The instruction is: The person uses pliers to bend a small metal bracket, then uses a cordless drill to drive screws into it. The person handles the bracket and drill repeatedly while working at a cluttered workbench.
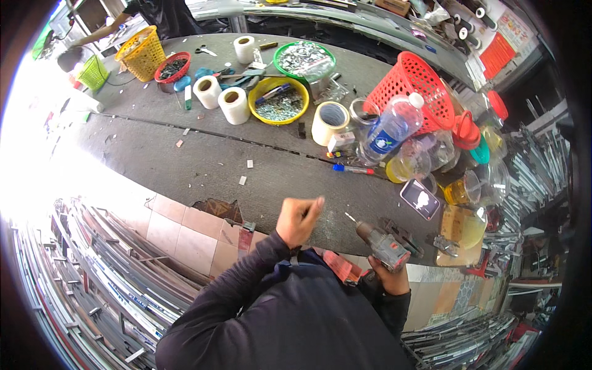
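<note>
My left hand [298,221] is curled closed over the front edge of the grey worktable, thumb along the top. Whatever lies inside its fingers, if anything, is hidden. My right hand [393,279] grips a cordless drill [383,245] at the table edge, its thin bit pointing away to the upper left. Between my hands, against my dark clothing, is an orange-red piece [341,266] whose kind I cannot make out. Beyond the drill lies a phone [420,199] with its screen lit. A blue and red marker [353,169] rests farther in.
Plastic bottles [394,129], jars and a red basket [414,92] crowd the right. Yellow [304,116] and green [333,61] bowls hold small parts; tape rolls [234,106] stand nearby. Metal profiles [111,271] are stacked at lower left. A person [163,15] stands across the table.
</note>
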Demonstrator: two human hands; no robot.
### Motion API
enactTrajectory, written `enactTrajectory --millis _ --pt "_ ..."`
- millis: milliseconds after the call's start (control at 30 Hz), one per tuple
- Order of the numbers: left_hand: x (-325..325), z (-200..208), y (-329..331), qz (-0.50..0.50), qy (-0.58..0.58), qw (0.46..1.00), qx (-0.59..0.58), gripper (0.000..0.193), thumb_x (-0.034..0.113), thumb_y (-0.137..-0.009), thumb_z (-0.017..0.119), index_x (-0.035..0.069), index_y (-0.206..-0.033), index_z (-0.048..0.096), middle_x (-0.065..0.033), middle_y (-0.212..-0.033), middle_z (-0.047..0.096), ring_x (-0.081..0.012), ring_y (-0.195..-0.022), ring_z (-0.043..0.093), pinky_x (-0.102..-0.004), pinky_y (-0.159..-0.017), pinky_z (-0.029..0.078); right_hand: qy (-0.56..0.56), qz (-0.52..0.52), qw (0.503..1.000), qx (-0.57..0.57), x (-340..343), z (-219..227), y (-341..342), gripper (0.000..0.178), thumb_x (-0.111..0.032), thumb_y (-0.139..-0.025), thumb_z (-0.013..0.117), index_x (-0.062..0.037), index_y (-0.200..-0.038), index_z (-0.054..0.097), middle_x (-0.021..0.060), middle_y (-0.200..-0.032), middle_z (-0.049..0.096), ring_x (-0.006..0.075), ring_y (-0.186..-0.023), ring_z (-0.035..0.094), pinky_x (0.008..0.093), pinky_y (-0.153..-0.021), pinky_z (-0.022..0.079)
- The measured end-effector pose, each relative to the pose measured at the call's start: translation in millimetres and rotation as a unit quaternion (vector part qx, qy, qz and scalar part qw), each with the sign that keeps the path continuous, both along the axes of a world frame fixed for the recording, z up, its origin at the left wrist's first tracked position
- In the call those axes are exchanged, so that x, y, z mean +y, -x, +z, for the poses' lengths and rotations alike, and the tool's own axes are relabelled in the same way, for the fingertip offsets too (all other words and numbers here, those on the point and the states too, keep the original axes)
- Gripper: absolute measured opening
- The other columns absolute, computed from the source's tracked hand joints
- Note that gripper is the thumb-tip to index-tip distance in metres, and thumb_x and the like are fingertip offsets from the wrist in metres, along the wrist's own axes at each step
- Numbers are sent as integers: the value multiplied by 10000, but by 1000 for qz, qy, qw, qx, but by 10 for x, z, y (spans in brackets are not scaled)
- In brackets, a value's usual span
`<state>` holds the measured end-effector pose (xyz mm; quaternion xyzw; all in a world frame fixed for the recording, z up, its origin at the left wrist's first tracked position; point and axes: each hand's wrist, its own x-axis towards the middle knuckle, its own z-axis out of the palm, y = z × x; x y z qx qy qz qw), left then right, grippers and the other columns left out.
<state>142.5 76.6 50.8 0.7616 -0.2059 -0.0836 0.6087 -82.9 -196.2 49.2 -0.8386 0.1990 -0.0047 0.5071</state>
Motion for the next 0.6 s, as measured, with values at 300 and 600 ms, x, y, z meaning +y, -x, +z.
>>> enactTrajectory --millis 300,600 --pt "662 -36 -1810 122 -476 859 -144 593 614 -1003 691 22 -1036 694 -218 -882 787 -426 -864 789 -554 -810 615 -48 11 998 -34 244 5 -133 396 -212 -951 906 -11 -1227 705 109 -1114 741 291 -983 735 430 -863 576" --pt "528 -266 -2534 185 -358 848 -344 306 321 -900 800 51 -1029 737 -163 -1074 760 -382 -1097 713 -513 -913 602 -35 38 998 -25 291 52 -177 384 -215 -952 896 20 -1204 725 137 -1136 783 273 -1022 758 418 -861 587"
